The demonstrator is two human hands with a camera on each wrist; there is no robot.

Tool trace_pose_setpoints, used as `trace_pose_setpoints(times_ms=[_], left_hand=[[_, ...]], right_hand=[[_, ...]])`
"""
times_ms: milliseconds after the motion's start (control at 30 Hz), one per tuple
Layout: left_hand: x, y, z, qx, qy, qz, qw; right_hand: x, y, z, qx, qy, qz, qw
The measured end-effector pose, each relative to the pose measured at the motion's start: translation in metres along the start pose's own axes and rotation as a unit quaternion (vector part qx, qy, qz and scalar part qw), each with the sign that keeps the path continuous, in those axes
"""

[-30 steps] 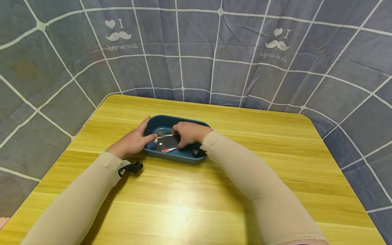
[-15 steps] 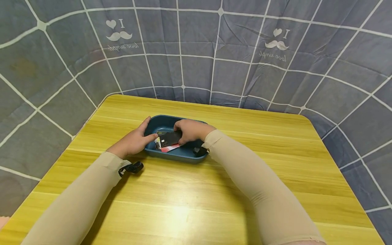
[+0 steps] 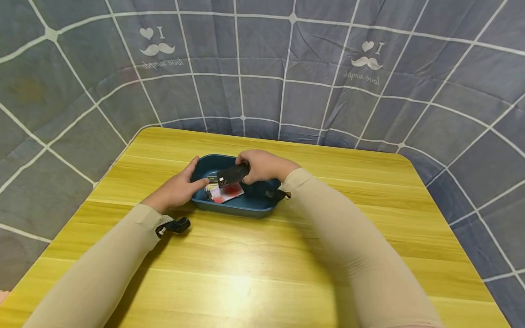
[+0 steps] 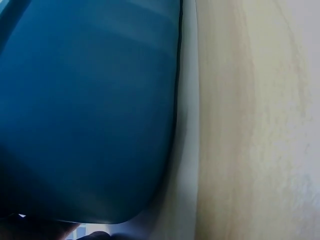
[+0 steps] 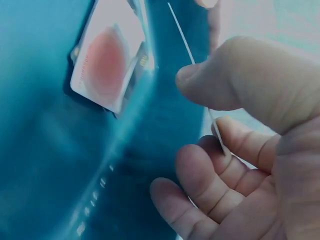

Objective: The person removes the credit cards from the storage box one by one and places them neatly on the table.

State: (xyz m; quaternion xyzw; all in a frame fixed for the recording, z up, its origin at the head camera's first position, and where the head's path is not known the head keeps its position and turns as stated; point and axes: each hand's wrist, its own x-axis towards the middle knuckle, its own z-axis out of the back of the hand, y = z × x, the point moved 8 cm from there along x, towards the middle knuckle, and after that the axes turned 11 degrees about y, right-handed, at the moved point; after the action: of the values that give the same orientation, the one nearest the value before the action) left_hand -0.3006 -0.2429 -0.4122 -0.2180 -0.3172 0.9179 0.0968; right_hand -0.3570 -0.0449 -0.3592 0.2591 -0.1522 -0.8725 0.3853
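A dark blue plastic box (image 3: 229, 209) stands on the table. My left hand (image 3: 176, 189) holds its left end, the thumb over the rim inside and the fingers along the outside. My right hand (image 3: 264, 165) pinches a black VIP card (image 3: 229, 176) above the box floor. In the right wrist view the held card (image 5: 186, 42) shows edge-on between thumb and fingers. Below it lie several cards; a white card with a red oval (image 5: 105, 65) is on top, partly covering others. The left wrist view mostly shows the box's outer wall (image 4: 90, 110).
The yellow wood table (image 3: 254, 255) extends around the box. A grey curtain (image 3: 262, 64) with white lines hangs behind it and at both sides. A small black device (image 3: 178, 225) is strapped at the left wrist, with another black device (image 3: 276, 195) at the right.
My right hand has lifted the black card up and to the right off the pile, uncovering the white and red card. The left hand has stayed at the box's left end.
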Motion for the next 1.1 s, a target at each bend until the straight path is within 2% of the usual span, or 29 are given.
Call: trace_pose_setpoints(times_ms=[233, 433, 600, 733, 867, 1100], left_hand=[[0.001, 0.001, -0.003, -0.041, -0.012, -0.018, 0.9989], [0.003, 0.004, -0.005, -0.089, 0.001, -0.045, 0.995], [0.004, 0.003, -0.006, -0.077, 0.003, -0.057, 0.9954], [0.001, 0.005, -0.007, -0.047, -0.003, -0.047, 0.9978], [-0.002, 0.009, -0.006, -0.024, -0.013, -0.04, 0.9988], [-0.007, 0.012, -0.003, -0.011, -0.018, -0.042, 0.9989]], right_hand=[[-0.032, -0.022, 0.023, 0.079, -0.045, 0.002, 0.996], [-0.071, -0.056, 0.041, 0.113, -0.11, -0.031, 0.987], [-0.107, -0.092, 0.048, 0.159, -0.152, -0.061, 0.974], [-0.133, -0.12, 0.045, 0.192, -0.167, -0.084, 0.963], [-0.15, -0.145, 0.035, 0.219, -0.159, -0.103, 0.957], [-0.161, -0.186, 0.012, 0.207, -0.153, -0.129, 0.958]])
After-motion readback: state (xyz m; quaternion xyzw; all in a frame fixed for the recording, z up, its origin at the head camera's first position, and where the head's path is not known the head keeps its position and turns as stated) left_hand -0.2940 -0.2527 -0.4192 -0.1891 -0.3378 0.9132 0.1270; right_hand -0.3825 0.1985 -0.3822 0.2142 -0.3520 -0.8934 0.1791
